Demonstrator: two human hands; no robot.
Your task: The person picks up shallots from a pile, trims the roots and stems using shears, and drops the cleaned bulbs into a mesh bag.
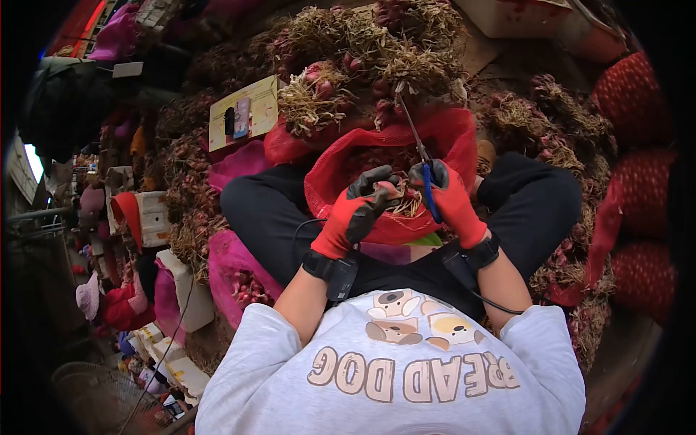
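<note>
My left hand [362,206], in a red and black glove, is closed on a pinkish red shallot [389,191] with dry stalks. Beside it, my gloved right hand [449,199] grips scissors with blue handles [429,192]. Their long blades [412,127] point up and away from me, apart from the shallot. Both hands are above the opening of a red mesh bag [330,174] between my crossed legs, with shallots [362,161] inside. Just beyond the bag, bunches of shallots with dried tops [319,101] are heaped.
A yellow cardboard box [264,105] with a phone [241,117] on it stands to the left. A pink mesh bag [243,279] of shallots lies by my left knee. Full red sacks [638,192] are stacked at right. A person in red [127,301] is at far left.
</note>
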